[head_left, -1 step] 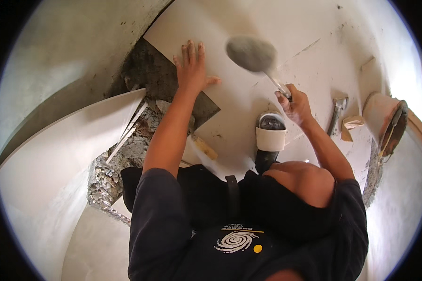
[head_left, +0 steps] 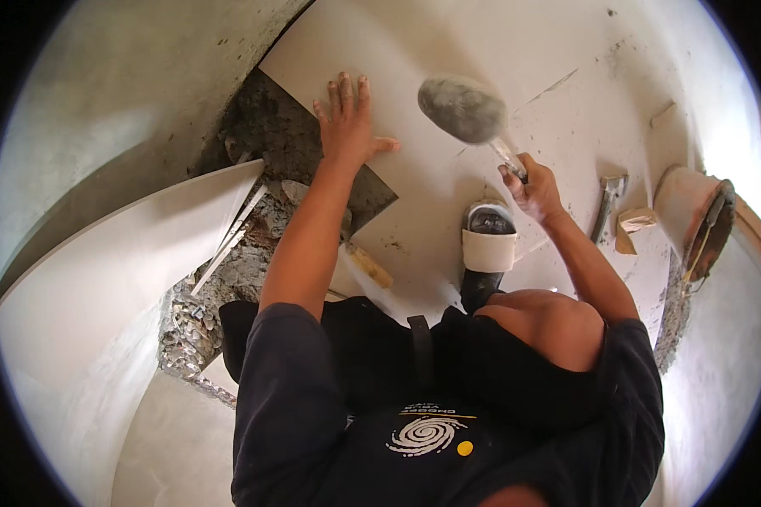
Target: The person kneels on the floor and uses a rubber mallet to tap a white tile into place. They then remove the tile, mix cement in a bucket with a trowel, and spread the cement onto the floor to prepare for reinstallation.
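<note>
My left hand (head_left: pixel 347 127) lies flat with fingers spread on a large pale floor tile (head_left: pixel 380 42), near its left edge. In my right hand (head_left: pixel 533 190) is the handle of a mallet (head_left: pixel 463 110); its rounded grey head, slightly blurred, is over the tile, and I cannot tell whether it touches. Dark wet mortar (head_left: pixel 266 114) shows beside the tile, left of my left hand. Below the tile's lower corner, next to my left forearm, lies a trowel with a yellowish wooden handle (head_left: pixel 369 266); its blade is mostly hidden.
A large loose tile (head_left: pixel 127 228) leans at the left, beside thin tile strips (head_left: pixel 228 241) and rubble (head_left: pixel 194 329). On the right are a hammer (head_left: pixel 607 207), a broken brown piece (head_left: pixel 632 228) and a tilted bucket (head_left: pixel 693 215). My sandalled foot (head_left: pixel 489 241) rests on the floor.
The mallet head has shifted slightly right and toward me. My left hand stays in place on the tile.
</note>
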`<state>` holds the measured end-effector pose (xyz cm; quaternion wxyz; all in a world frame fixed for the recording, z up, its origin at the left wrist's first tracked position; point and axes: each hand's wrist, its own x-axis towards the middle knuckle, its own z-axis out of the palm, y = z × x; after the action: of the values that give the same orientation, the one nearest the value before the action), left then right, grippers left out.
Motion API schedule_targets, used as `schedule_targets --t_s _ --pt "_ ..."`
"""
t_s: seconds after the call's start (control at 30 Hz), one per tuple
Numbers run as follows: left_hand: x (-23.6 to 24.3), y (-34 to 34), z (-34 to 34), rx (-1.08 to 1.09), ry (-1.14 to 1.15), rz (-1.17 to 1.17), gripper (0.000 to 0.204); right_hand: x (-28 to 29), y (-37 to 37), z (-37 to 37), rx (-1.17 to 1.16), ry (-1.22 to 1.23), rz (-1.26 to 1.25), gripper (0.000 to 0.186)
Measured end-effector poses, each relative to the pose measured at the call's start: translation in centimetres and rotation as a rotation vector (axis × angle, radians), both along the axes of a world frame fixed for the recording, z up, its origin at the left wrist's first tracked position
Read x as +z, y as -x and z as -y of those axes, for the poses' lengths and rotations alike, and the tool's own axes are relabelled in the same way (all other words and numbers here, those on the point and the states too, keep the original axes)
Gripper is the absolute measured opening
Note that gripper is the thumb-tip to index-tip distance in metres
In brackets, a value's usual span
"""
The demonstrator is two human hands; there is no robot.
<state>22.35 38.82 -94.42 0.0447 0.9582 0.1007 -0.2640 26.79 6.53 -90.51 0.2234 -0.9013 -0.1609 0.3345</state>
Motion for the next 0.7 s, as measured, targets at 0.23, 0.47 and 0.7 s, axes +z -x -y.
schedule_targets --t_s 0.23,0.47,0.7 --pt "0.1 0.2 0.4 -0.003 -0.027 -0.022 0.131 -0.4 0.0 0.6 -0.003 -0.17 0.057 0.057" --pt "-0.5 -0.1 0.0 -0.016 -0.033 -0.023 0.135 0.3 -0.8 -0.4 0.027 -0.083 0.009 0.056" --pt "0.1 -0.2 0.1 -0.021 -0.016 -0.048 0.132 0.9 -3.6 -5.8 -0.019 -0.303 0.109 0.048"
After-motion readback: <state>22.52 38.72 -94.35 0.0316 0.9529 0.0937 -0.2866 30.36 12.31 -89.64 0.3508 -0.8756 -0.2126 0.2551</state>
